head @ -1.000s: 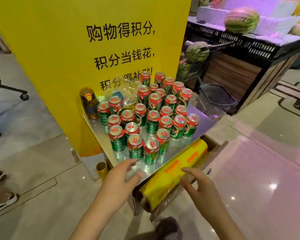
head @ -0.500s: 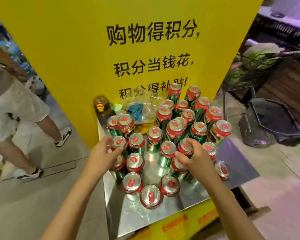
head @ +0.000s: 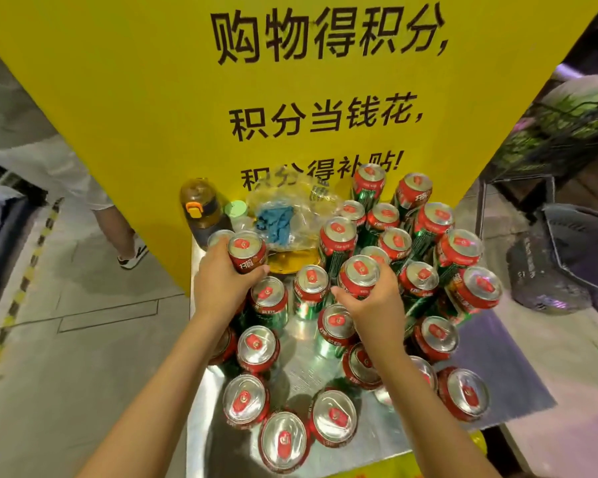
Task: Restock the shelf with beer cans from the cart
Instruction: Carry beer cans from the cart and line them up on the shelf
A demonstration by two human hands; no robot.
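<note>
Both forearms were bare from the lower edge of the view up to the wrists, with no sleeve, watch, ring or glove showing on the left hand (head: pixel 223 288) or the right hand (head: pixel 377 305), and short fingernails.

A single wide-angle camera, worn on the person's head, looks forward and steeply down from close above a shiny metal surface (head: pixel 301 370) crowded with upright red-and-green beer cans (head: pixel 252 346), seen mostly from their tops. It faces a tall yellow sign panel with black Chinese lettering (head: pixel 152 98) right behind the surface. Both bare forearms enter from the bottom edge. Grey floor tiles (head: pixel 66 357) bend outward at the frame's sides.
</note>
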